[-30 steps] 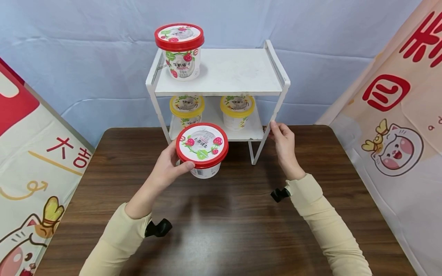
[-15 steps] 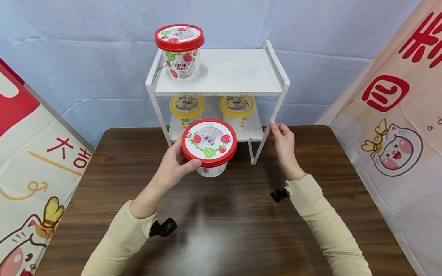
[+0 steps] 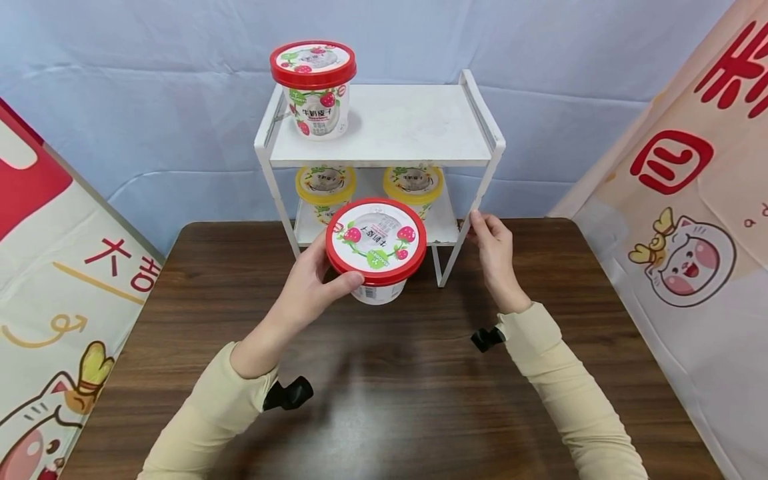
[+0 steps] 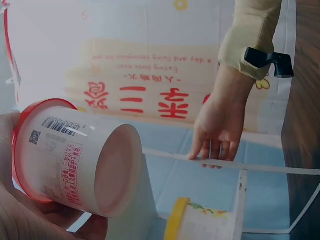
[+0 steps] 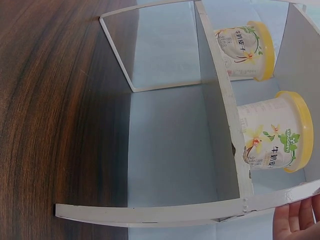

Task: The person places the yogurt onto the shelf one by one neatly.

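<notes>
My left hand [image 3: 303, 287] grips a white ice cream tub [image 3: 377, 243] with a red strawberry-printed lid, thumb on the near side. It is held in the air in front of the rack, and its barcode and pale base face the left wrist view. With thumb and fingers, my right hand [image 3: 495, 260] holds the right side post of a white two-tier rack [image 3: 414, 127]. Another red-lidded tub [image 3: 315, 93] stands at the left of the top shelf. On the lower shelf are two yellow-lidded tubs, one left [image 3: 324, 187] and one right [image 5: 275, 135], partly hidden in the head view.
The rack stands at the back of a brown wooden table [image 3: 384, 400]. A pale blue cloth [image 3: 570, 87] hangs behind it. Printed banners flank the table at left [image 3: 72, 320] and right [image 3: 690, 220].
My left hand has carried the red-lidded tub to the right and slightly up, so it now overlaps the right yellow-lidded tub in view. My right hand stays on the rack post.
</notes>
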Action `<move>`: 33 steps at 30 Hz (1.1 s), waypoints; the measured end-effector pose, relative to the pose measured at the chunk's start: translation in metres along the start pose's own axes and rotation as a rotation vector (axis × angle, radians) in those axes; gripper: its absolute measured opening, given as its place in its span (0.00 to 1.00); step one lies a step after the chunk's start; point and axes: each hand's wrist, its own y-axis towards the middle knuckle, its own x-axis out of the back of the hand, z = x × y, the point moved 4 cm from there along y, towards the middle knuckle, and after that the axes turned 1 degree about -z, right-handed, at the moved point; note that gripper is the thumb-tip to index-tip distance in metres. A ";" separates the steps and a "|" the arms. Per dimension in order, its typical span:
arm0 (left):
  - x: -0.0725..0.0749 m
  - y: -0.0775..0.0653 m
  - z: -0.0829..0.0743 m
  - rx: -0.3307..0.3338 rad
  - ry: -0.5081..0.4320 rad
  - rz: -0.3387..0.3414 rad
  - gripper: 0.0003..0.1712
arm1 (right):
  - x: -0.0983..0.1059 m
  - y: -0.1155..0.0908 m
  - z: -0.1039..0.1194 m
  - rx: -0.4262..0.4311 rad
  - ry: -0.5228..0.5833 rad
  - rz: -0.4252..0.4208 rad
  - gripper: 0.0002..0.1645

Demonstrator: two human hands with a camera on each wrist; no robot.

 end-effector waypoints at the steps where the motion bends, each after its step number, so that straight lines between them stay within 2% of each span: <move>1: -0.001 0.001 -0.002 -0.001 0.002 -0.002 0.60 | 0.000 0.000 0.000 0.001 -0.003 0.001 0.15; 7: -0.005 0.006 -0.015 -0.024 -0.009 -0.005 0.59 | 0.000 0.000 0.001 0.000 -0.015 0.008 0.17; 14: -0.011 0.012 -0.029 -0.044 0.007 -0.015 0.58 | 0.000 0.000 0.001 0.002 -0.002 -0.006 0.13; 19: -0.015 0.015 -0.040 -0.067 0.029 -0.019 0.59 | 0.000 -0.001 0.001 0.004 -0.034 0.002 0.17; 26: -0.016 0.019 -0.050 -0.085 0.049 -0.023 0.58 | 0.001 -0.001 0.001 0.006 -0.036 -0.005 0.10; 33: -0.016 0.022 -0.058 -0.108 0.047 -0.021 0.53 | 0.001 -0.001 0.002 0.022 -0.032 0.003 0.10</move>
